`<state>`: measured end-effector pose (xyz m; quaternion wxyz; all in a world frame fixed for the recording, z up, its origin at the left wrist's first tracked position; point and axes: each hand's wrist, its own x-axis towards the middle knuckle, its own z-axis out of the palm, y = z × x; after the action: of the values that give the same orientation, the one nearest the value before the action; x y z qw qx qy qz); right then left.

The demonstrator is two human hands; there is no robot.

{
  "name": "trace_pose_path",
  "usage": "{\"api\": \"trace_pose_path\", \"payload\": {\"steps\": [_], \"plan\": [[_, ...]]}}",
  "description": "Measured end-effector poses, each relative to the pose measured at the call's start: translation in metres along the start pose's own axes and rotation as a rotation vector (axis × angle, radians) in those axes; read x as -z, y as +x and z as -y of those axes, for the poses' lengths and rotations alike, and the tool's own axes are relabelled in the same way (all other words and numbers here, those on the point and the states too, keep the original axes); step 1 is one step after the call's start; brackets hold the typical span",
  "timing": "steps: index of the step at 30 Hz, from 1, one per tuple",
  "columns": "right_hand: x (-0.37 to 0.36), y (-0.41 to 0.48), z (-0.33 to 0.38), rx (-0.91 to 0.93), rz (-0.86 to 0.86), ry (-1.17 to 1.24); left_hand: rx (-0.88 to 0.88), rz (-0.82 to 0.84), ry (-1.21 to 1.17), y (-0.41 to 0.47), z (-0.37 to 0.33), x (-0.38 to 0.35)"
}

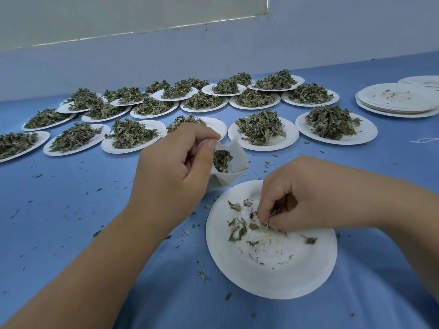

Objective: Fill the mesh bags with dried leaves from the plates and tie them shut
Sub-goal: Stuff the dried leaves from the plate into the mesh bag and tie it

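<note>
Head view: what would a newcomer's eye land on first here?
The two hands in the middle: the left hand holds a mesh bag open, the right hand pinches the last dried leaves off the nearly bare near plate. Behind them, rows of heaped plates cross the blue table, with a stack of empty plates far right.

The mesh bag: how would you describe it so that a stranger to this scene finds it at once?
On the blue table, look just beyond the nearly empty plate nearest the camera. There the left hand pinches open a small white mesh bag. Unlike the flat plates around it, it is soft cloth with leaves inside.
</note>
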<state>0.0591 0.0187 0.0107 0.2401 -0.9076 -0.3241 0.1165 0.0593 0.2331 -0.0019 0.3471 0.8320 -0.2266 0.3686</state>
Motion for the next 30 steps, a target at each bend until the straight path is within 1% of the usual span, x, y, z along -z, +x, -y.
{"api": "trace_pose_path", "payload": {"steps": [3,7,9,10,15,18,20,23,30], "plan": [[0.012,-0.003,-0.002,0.059,-0.071,0.167,-0.014,0.025,0.022,0.000,-0.002,-0.001],[0.013,-0.003,0.002,0.240,-0.309,0.414,0.021,0.081,-0.055,-0.001,-0.006,-0.005],[0.005,0.000,0.006,0.286,-0.420,0.454,0.046,0.099,-0.096,-0.002,-0.009,-0.007],[0.000,0.003,0.008,0.291,-0.470,0.419,0.057,0.102,-0.109,-0.003,-0.010,-0.008],[-0.011,0.011,0.011,0.249,-0.673,0.071,0.134,0.110,-0.195,-0.004,-0.012,-0.013],[-0.013,0.011,0.014,0.230,-0.756,-0.072,0.168,0.114,-0.234,-0.005,-0.013,-0.014],[-0.015,0.012,0.016,0.240,-0.776,-0.118,0.184,0.113,-0.247,-0.005,-0.014,-0.014],[-0.017,0.013,0.016,0.306,-0.776,-0.165,0.217,0.113,-0.287,-0.004,-0.013,-0.013],[-0.021,0.014,0.015,0.349,-0.809,-0.195,0.230,0.120,-0.298,-0.004,-0.014,-0.013]]}}
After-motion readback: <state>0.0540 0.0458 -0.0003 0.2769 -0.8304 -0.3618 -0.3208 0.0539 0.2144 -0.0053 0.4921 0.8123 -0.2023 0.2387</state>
